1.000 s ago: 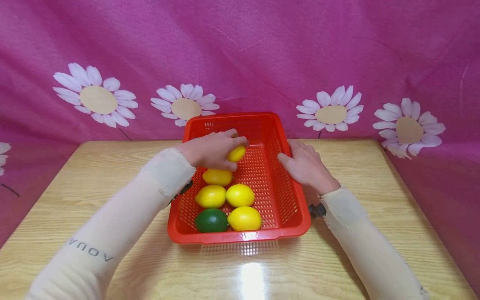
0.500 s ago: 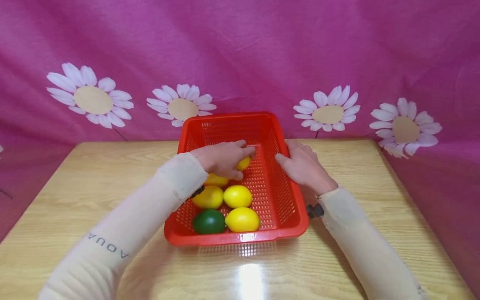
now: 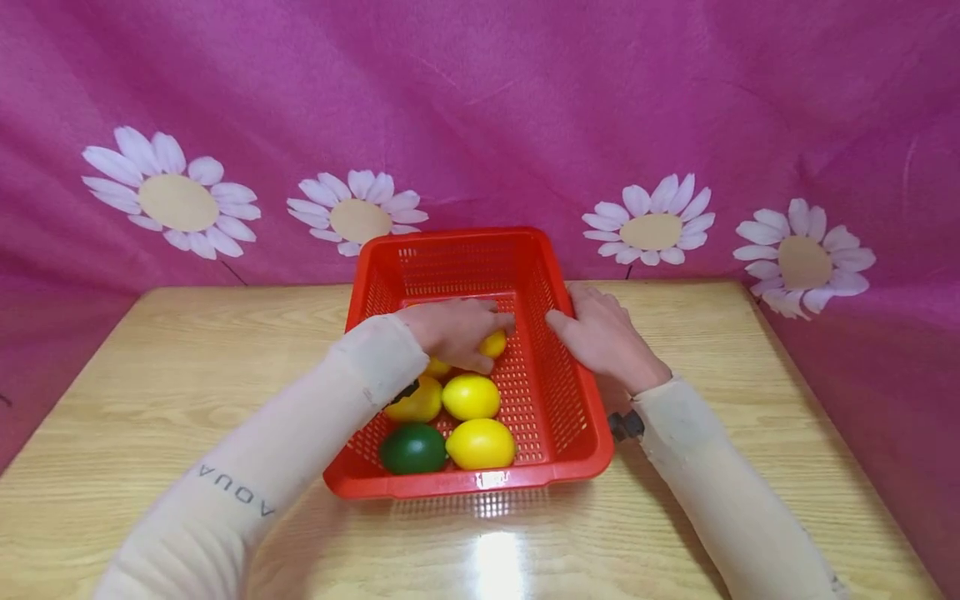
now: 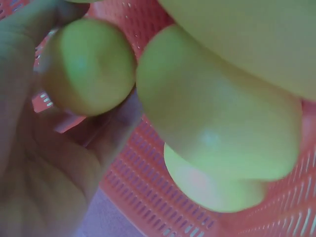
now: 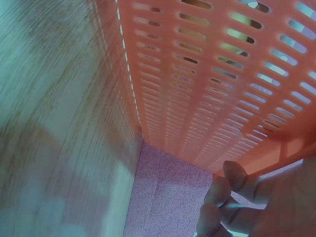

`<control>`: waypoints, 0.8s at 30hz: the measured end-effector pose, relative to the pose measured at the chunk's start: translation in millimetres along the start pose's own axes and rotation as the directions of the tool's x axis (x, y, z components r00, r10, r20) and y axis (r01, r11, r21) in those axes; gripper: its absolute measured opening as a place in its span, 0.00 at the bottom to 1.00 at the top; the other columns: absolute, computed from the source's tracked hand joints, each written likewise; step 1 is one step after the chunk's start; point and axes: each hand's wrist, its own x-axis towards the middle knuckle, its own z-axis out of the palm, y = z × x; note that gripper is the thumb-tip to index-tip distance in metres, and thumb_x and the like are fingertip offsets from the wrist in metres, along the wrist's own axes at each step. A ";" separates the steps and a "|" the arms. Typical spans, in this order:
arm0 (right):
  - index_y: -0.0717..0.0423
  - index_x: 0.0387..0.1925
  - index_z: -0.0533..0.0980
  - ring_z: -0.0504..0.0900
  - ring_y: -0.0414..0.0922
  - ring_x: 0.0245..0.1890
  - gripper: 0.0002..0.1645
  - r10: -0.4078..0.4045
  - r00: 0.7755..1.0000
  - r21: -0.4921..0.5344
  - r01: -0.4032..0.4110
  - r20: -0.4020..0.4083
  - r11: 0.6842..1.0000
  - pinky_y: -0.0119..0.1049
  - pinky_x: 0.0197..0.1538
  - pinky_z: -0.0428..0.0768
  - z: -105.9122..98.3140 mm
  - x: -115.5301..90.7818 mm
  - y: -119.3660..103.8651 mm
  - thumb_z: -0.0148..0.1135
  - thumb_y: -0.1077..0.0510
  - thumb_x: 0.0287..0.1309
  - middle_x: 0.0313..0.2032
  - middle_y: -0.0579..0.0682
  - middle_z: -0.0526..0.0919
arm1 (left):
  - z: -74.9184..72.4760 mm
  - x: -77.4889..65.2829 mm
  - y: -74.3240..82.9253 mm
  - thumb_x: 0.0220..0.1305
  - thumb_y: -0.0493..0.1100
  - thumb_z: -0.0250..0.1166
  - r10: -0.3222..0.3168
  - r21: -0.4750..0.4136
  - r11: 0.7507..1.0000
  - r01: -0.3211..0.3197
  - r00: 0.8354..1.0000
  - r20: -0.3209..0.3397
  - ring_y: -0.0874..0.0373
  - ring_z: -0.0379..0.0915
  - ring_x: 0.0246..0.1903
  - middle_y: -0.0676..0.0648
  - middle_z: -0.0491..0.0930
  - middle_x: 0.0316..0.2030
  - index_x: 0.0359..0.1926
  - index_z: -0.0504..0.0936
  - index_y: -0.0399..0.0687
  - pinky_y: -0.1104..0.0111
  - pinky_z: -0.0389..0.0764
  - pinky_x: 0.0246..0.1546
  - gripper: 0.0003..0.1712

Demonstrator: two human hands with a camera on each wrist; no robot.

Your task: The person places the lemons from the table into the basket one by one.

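Inside the red plastic basket (image 3: 450,486), my left hand (image 3: 456,327) holds a yellow lemon (image 3: 493,343), low over the perforated floor. The left wrist view has this lemon (image 4: 91,69) between thumb and fingers, right beside another lemon (image 4: 217,106). My right hand (image 3: 611,340) grips the basket's right rim, thumb on the inner side and fingers outside, curled below the rim in the right wrist view. Toward the near end lie two lemons in plain sight, a front one (image 3: 481,444) and one behind it (image 3: 471,397). A dark green fruit (image 3: 414,448) sits in the near left corner. My left arm partly covers other lemons.
The basket stands on a light wood-grain table (image 3: 225,333), close to its back edge. A pink cloth (image 3: 480,108) with white daisies hangs behind and along the sides. The basket's right half shows bare floor mesh.
My left hand has moved right and nearer, carrying the lemon lower toward the basket's middle. My right hand keeps its grip on the rim. The whole head view has shifted slightly.
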 end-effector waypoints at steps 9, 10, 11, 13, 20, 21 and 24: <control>0.53 0.72 0.63 0.89 0.46 0.29 0.31 0.004 1.000 0.015 -0.004 0.000 1.000 0.39 0.29 0.88 0.3 0.2 0.1 0.50 0.47 0.72 0.46 0.57 0.81 | 4.2 3.6 -1.7 0.67 0.55 0.68 0.006 -0.022 1.000 -0.005 0.999 0.036 0.53 0.76 0.49 0.50 0.81 0.50 0.68 0.72 0.56 0.58 0.79 0.60 0.31; 0.53 0.72 0.64 0.89 0.46 0.29 0.31 0.004 1.000 0.010 -0.004 -0.002 1.000 0.38 0.28 0.88 0.4 0.1 0.3 0.50 0.47 0.72 0.46 0.57 0.81 | 5.0 3.6 -1.7 0.68 0.56 0.67 0.000 -0.016 1.000 0.001 0.999 0.042 0.53 0.76 0.49 0.50 0.82 0.50 0.68 0.73 0.56 0.58 0.79 0.60 0.30; 0.53 0.71 0.64 0.89 0.46 0.28 0.31 0.005 1.000 0.009 -0.005 -0.002 1.000 0.38 0.28 0.88 0.7 -0.1 0.3 0.50 0.47 0.72 0.46 0.57 0.81 | 5.8 3.6 -1.6 0.68 0.56 0.66 -0.005 -0.014 1.000 0.006 0.999 0.045 0.53 0.76 0.50 0.50 0.82 0.51 0.68 0.74 0.57 0.58 0.79 0.61 0.30; 0.53 0.71 0.64 0.89 0.46 0.28 0.30 0.002 1.000 0.001 -0.002 -0.003 1.000 0.38 0.28 0.88 0.9 -0.6 0.5 0.49 0.47 0.73 0.45 0.57 0.81 | 7.2 3.5 -1.2 0.69 0.57 0.65 -0.014 -0.012 1.000 0.014 0.999 0.049 0.53 0.75 0.51 0.50 0.81 0.53 0.69 0.74 0.57 0.57 0.78 0.63 0.30; 0.52 0.72 0.63 0.90 0.47 0.30 0.31 0.001 1.000 0.030 -0.001 0.002 1.000 0.39 0.29 0.89 1.6 -1.7 -0.3 0.51 0.49 0.72 0.47 0.56 0.81 | 5.2 -2.2 -1.4 0.70 0.58 0.64 -0.033 0.001 0.999 0.033 0.998 0.049 0.52 0.74 0.55 0.50 0.80 0.59 0.71 0.73 0.58 0.55 0.77 0.67 0.32; 0.51 0.72 0.63 0.90 0.47 0.30 0.31 0.003 1.000 0.040 -0.003 0.007 0.999 0.40 0.30 0.89 1.4 -1.7 -0.6 0.52 0.49 0.71 0.47 0.55 0.81 | 3.7 -3.9 -1.7 0.70 0.58 0.64 -0.042 -0.003 0.999 0.042 0.998 0.048 0.52 0.74 0.56 0.50 0.80 0.60 0.72 0.72 0.59 0.54 0.76 0.68 0.33; 0.51 0.72 0.63 0.90 0.47 0.31 0.31 0.008 1.000 0.042 -0.009 0.009 0.999 0.40 0.31 0.89 -1.4 -1.8 0.4 0.53 0.49 0.71 0.48 0.55 0.81 | -2.5 -9.1 -3.4 0.70 0.60 0.64 -0.046 -0.017 0.999 0.047 0.998 0.033 0.52 0.73 0.63 0.50 0.78 0.66 0.75 0.69 0.58 0.52 0.72 0.73 0.37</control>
